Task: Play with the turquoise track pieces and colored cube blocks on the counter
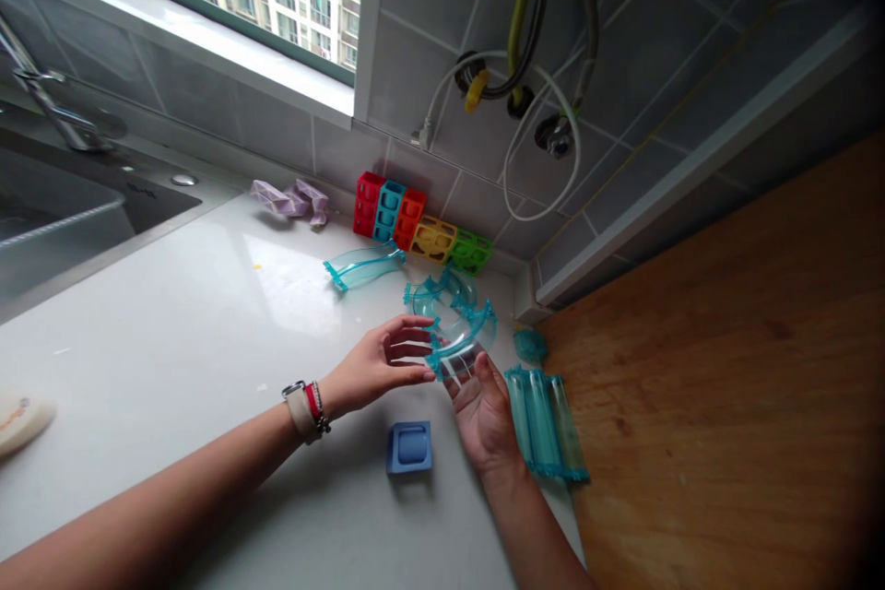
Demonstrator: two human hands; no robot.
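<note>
- Nearest on my feed, a blue block (pixel 409 448) sits by itself on the white counter (pixel 172 341), between the two forearms.
- My right hand (pixel 484 410), palm up, holds a clear curved tube (pixel 466 343) with teal rims, its fingers behind the plastic and the thumb at the near side.
- My left hand (pixel 387 359) is loosely curved, thumb apart from the fingers, its fingertips at the tube's left end; I cannot tell whether it grips.
- To the right of the right hand, I see straight teal tubes (pixel 543 424) lying side by side along the counter's edge, with a small teal piece (pixel 530 344) just beyond them.
- Past the held tube, another curved tube (pixel 456 284) lies on the counter, partly hidden behind it.
- Farther left lies a single straight clear tube (pixel 366 265), tilted across my view.
- At the far wall I have a row of coloured blocks (pixel 421 226): red, blue, orange, yellow and green, left to right.
- Left of that row is a faceted purple object (pixel 290 200).
</note>
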